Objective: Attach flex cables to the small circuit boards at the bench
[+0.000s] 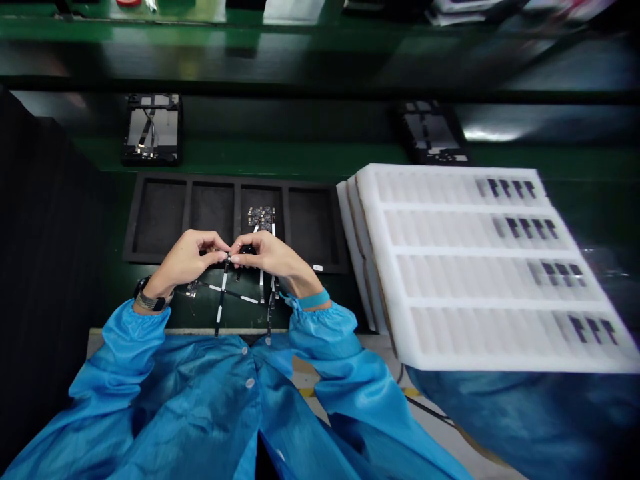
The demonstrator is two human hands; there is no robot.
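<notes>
My left hand (pixel 193 259) and my right hand (pixel 265 255) meet fingertip to fingertip over the front edge of a black divided tray (pixel 210 179). Between them they pinch the top end of a flat ribbon cable (pixel 221 303), black with white patches, which hangs down toward my blue gown. The small connector at its end is mostly covered by my fingers. More flex cables (pixel 243 297) lie on the green bench under my hands, one with a small circuit board (pixel 191 288). Several small boards with cables (pixel 262 217) rest in the tray's third compartment.
A stack of white foam trays (pixel 400 250) with dark parts in slots stands at the right. Two black device housings (pixel 151 130) (pixel 433 130) sit behind the tray. Dark foam blocks (pixel 45 220) rise at the left.
</notes>
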